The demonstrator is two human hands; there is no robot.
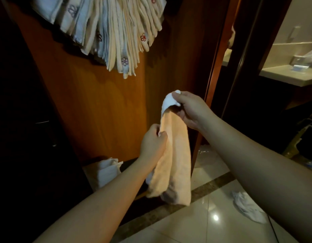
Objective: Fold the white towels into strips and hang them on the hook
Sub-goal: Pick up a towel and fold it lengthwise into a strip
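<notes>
Long white terry towel folded into a narrow strip [176, 155] hangs vertical, mid-frame, lit orange by the warm light, held up in front of the brown wooden cabinet panel [102, 106]. Right hand [190, 109] grips the top end, thumb & fingers curled round the white tip, which pokes out above the knuckles. Left hand [153, 142] is lower down, pinching the strip's left edge between thumb & curled fingers. Bottom of the strip hangs free above the floor, w/ a doubled fold showing at the lower end.

Top of frame: bunch of folded white towels w/ small embroidered flower marks [116, 32], fanned out & hanging close together against the wooden panel; what they hang from is out of view. Well above the held strip, not touching it.

Lower left, near the base of the cabinet: small pile of white folded cloths [106, 171], just behind the left forearm. Glossy beige tiled floor w/ dark stone border strip [204, 225] at bottom right; a crumpled white cloth [248, 206] lies on it, apart from the strip. Far right, thru a dark doorway: pale counter, i.e. table [291, 74], w/ a small shiny item on it, too blurred to ID.
</notes>
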